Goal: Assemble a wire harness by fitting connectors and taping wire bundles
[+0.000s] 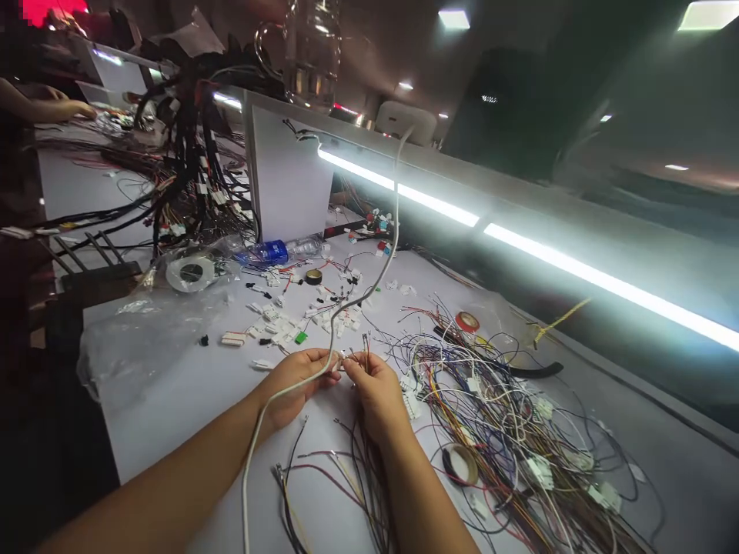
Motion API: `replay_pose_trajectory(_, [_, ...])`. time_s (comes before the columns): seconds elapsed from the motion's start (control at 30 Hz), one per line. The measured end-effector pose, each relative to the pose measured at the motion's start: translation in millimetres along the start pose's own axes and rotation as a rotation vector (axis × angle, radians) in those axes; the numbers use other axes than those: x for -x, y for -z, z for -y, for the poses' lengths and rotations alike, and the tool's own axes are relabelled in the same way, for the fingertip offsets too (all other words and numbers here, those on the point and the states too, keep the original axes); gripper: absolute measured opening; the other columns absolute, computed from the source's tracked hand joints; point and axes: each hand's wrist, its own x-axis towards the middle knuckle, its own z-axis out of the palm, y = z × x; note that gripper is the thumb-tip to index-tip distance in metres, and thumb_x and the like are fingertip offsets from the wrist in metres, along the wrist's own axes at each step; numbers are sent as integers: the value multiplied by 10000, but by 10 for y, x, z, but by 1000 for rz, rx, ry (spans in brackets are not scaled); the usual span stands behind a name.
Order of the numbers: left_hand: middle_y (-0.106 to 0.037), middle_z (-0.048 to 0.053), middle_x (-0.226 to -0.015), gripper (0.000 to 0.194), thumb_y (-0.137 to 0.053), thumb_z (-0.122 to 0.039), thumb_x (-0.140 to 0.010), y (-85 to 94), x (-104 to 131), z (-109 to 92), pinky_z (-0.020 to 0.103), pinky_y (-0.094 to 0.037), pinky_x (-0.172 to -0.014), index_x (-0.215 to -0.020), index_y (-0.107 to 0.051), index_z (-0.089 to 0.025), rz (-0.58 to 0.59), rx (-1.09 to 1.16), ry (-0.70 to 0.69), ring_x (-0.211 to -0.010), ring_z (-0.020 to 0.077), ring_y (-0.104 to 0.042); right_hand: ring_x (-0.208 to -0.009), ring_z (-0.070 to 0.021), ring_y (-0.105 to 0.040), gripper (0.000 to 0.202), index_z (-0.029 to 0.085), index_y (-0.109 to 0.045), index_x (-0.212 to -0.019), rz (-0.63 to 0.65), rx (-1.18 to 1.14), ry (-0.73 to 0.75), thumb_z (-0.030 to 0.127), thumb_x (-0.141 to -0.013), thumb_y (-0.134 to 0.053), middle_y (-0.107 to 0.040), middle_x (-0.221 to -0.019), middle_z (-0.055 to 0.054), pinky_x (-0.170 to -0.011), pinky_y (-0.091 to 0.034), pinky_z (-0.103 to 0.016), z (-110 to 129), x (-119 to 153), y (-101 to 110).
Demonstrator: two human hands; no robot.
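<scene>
My left hand (297,385) is closed, its thumb and fingertips pinching a small white connector (342,355) that my fingers mostly cover. Fingertip to fingertip with it, my right hand (378,392) is closed on thin wires (366,345), whose metal-tipped ends stick up above the thumb. The rest of this wire bundle (369,492) trails down under my right wrist toward the near edge. Across the view, in front of my left forearm, hangs a white cable (332,338). Loose white connector housings (280,323) and a green one (301,338) lie just beyond my hands.
Right of my hands spreads a tangled heap of coloured wires (508,431), with a tape roll (462,465) beside it. A plastic bag (155,331), clear tape (190,273) and a bottle (271,252) lie left. A lit tube (606,277) borders the back. Another person's arm (51,108) shows far left.
</scene>
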Motion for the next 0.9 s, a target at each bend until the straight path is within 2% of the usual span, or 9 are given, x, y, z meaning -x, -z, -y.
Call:
replay_pose_trajectory(0.13, [-658, 55, -841, 159, -772, -221, -738, 15, 8, 8, 208, -493, -734, -842, -715, -115, 45, 122, 53, -746, 110, -594, -532, -77, -359, 235, 177, -593, -785, -23, 22, 15, 385, -735, -692, -500, -630, 56, -515, -296, -203, -2, 21, -17])
replay_pose_trajectory(0.23, [-678, 65, -866, 178, -747, -149, -758, 5, 15, 22, 203, -507, -796, -928, -703, -119, 64, 139, 84, -794, 114, -629, -509, -80, -339, 219, 189, -557, -755, -66, 39, 37, 387, -758, -653, -477, -596, 65, -495, -287, -205, -17, 41, -18])
replay_pose_trajectory(0.43, [-681, 66, -808, 171, -627, -194, -867, -15, 30, 28, 204, -544, -631, -1012, -664, -110, -30, 157, 110, -665, 110, -644, -519, -92, -380, 218, 182, -572, -786, -55, 100, 71, 398, -803, -579, -605, -693, 14, -501, -317, -218, -4, 65, -10])
replay_pose_trajectory(0.63, [-697, 95, -887, 112, -599, -114, -872, -3, 18, 19, 231, -563, -761, -965, -660, -109, -57, 236, 111, -793, 134, -678, -519, -102, -359, 246, 189, -573, -748, -86, 282, 118, 424, -819, -564, -481, -583, 54, -491, -294, -222, 72, 106, -3])
replay_pose_trajectory(0.7, [-691, 86, -874, 68, -602, -142, -876, -7, 14, 12, 217, -565, -719, -896, -661, -114, -65, 258, 84, -752, 121, -667, -530, -105, -369, 252, 192, -549, -718, -91, 321, 126, 420, -824, -548, -462, -572, 59, -508, -304, -222, 97, 119, -12])
replay_pose_trajectory(0.8, [-662, 54, -804, 109, -633, -198, -864, -24, 16, 3, 183, -548, -606, -797, -650, -114, -90, 239, 62, -657, 97, -633, -561, -107, -400, 239, 191, -527, -681, -92, 339, 135, 393, -804, -559, -473, -586, 56, -545, -330, -220, 132, 138, -32])
replay_pose_trajectory(0.9, [-607, -1, -706, 64, -687, -186, -823, -35, 21, 4, 146, -509, -526, -821, -656, -130, -96, 205, 22, -581, 69, -592, -565, -106, -395, 227, 191, -513, -643, -85, 337, 132, 364, -770, -585, -459, -579, 58, -545, -329, -217, 166, 155, -47])
